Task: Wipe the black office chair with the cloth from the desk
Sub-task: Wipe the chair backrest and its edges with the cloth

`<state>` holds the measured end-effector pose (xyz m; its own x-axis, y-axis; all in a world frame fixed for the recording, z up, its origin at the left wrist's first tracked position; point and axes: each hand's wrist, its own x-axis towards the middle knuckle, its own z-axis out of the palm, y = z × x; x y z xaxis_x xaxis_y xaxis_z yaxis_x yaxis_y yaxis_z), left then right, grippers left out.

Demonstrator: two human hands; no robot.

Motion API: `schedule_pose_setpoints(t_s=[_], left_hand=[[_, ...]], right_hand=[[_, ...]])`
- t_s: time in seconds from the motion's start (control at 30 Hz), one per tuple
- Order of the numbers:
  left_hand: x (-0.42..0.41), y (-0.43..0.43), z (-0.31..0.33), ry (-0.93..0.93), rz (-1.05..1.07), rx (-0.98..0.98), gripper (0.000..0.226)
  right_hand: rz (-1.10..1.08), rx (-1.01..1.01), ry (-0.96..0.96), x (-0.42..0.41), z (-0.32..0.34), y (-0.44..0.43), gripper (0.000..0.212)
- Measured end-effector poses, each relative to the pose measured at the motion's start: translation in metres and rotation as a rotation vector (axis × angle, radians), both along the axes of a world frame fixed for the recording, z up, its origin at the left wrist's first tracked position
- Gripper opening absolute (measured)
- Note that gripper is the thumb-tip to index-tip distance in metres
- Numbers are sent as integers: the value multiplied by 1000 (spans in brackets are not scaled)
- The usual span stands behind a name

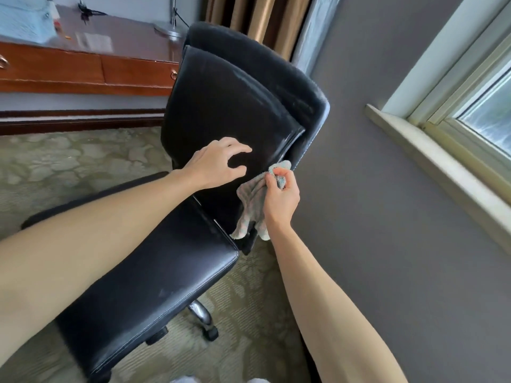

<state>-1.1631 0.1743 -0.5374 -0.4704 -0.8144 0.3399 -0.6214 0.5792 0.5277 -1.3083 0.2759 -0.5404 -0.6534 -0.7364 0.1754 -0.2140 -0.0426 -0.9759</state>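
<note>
Black leather seat [154,272] of the black office chair [221,189] sat nearest, over a chrome base [200,313] on patterned green carpet [69,156]. Right hand [280,197] gripped the cloth [250,205], fingers curled tight round its bunched top. The cloth, pale with a checked print, was at the lower right edge of the backrest [226,106], loose end hanging down to the back of the seat. Left hand [215,167] was over the lower backrest just beside the cloth, fingers apart and loosely bent, holding nothing; could not tell if the tips touched the leather. Beyond the chair stood a wooden desk [83,70] with drawers and a metal lamp base [170,30]. Gold curtains [260,20] hung behind. Grey wall [373,189] and a window sill [431,150] were to the right.
</note>
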Motion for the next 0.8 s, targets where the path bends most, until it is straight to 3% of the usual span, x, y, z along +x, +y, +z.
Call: schedule_pose_setpoints(t_s=[0.43, 0.8], left_hand=[[84, 45, 169, -26, 37, 131, 52], [123, 55, 210, -52, 126, 137, 40]], right_hand=[[15, 209, 39, 78, 162, 51, 12], [113, 214, -20, 96, 210, 51, 11]])
